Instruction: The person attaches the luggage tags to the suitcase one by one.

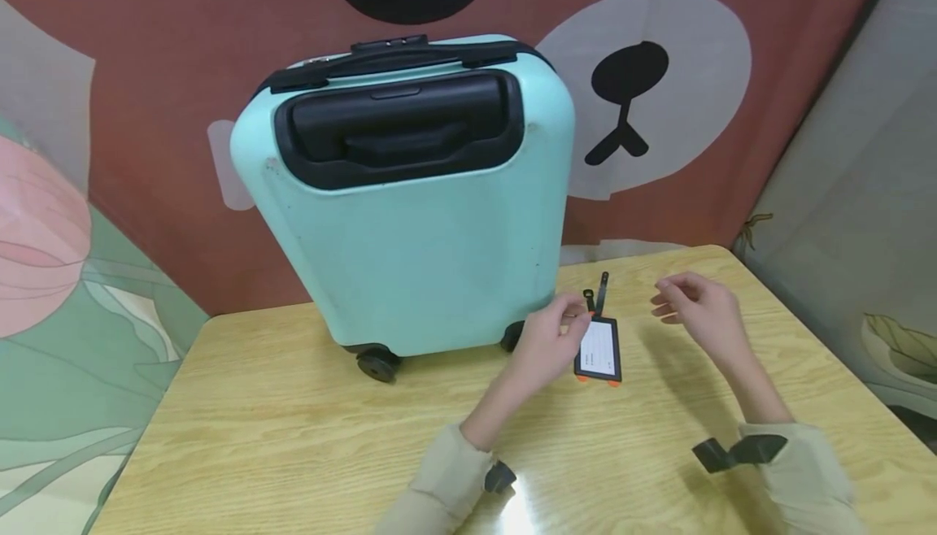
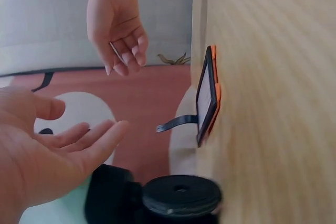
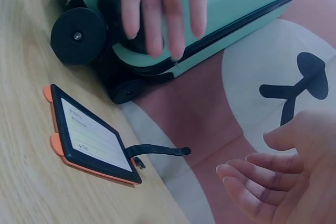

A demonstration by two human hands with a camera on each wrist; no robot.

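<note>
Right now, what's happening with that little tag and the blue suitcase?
A person sits at a wooden table with a mint suitcase standing on it. A luggage tag lies flat beside the suitcase wheels, its black strap loose. The left hand hovers right by the tag with open fingers, and the right hand hangs open a bit further off. Neither hand holds anything.

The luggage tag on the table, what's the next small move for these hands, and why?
Probably the left hand should pinch the luggage tag by its strap: the tag lies flat beside the suitcase, and both hands hover open, the right hand farther off.
</note>
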